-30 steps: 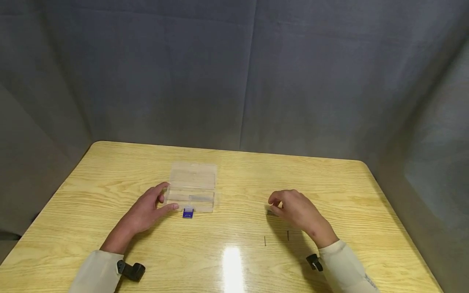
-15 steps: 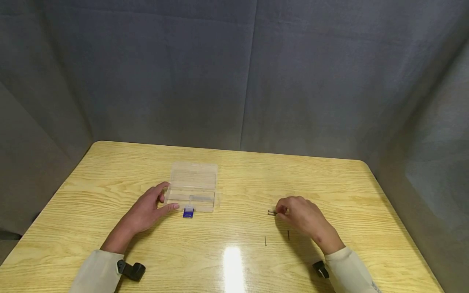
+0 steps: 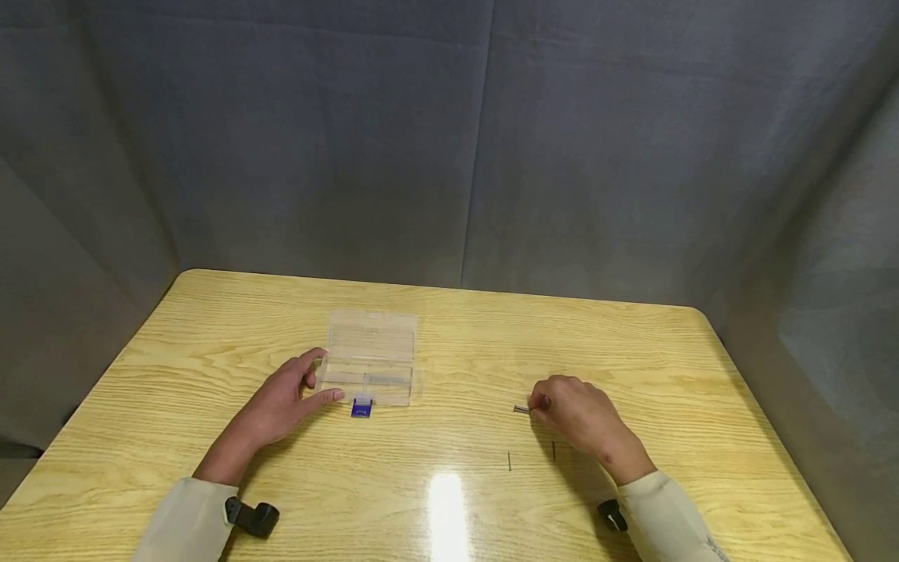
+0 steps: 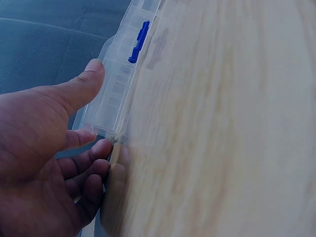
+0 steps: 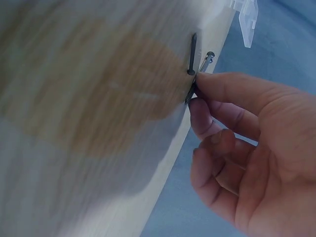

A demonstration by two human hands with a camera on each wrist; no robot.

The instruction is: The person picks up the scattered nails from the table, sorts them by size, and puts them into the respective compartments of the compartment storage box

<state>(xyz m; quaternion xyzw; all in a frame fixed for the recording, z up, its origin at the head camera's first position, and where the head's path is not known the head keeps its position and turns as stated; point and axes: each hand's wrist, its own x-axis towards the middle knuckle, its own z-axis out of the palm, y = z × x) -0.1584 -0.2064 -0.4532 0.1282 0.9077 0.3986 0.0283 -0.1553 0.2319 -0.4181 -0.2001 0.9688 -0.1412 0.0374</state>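
Note:
A clear plastic box [image 3: 368, 382] with a blue latch [image 3: 361, 408] lies with its lid [image 3: 372, 336] folded back on the table. My left hand [image 3: 284, 402] holds the box by its left end. In the left wrist view the thumb [image 4: 89, 84] is over the front side and the other fingers bend at the end wall. Farther right, my right hand [image 3: 579, 417] pinches small dark nails [image 3: 521, 408] between thumb and forefinger, close over the wood. The right wrist view shows shiny heads [image 5: 210, 57] sticking out past the fingertips; their other ends are partly hidden.
Two more thin nails lie apart in front of the right hand, a left nail [image 3: 509, 460] and a right nail [image 3: 553, 451]. Grey curtains [image 3: 449, 140] hang behind and beside the wooden table [image 3: 246, 312]. A bright reflection shows at the table's front.
My right hand has moved slightly right and down, uncovering the nails at its fingertips. Half a second ago they showed as two separate lines; now they lie closer together. The left hand stays put.

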